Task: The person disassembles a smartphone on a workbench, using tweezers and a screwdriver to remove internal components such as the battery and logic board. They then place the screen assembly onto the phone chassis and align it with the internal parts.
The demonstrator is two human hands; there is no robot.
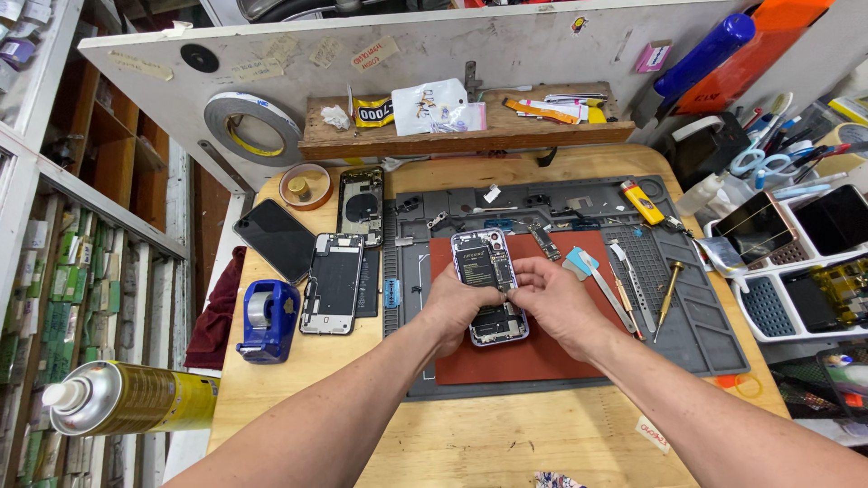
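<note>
Red mat (pixel 533 357) mid-frame bore opened phone (pixel 489 287); left hand (pixel 455 304) steadied its edge, right hand (pixel 553 298) fingers pinched narrow over its internals

Wooden workbench (pixel 506 434), white backboard (pixel 506 54), side shelving (pixel 81 181).

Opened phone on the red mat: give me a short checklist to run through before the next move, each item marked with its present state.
1. Opened phone lies flat on the red mat: ok.
2. Both hands on it, left hand at its left edge, right hand at its right edge: ok.
3. What the fingertips pinch at the phone's middle: cannot tell, too small.
4. Tools within reach, screwdriver and tweezers on the grey work mat: ok.
5. Loose screws accounted for: cannot tell.
6. Spare phone frame lies apart, to the left of the mat: ok.
</note>
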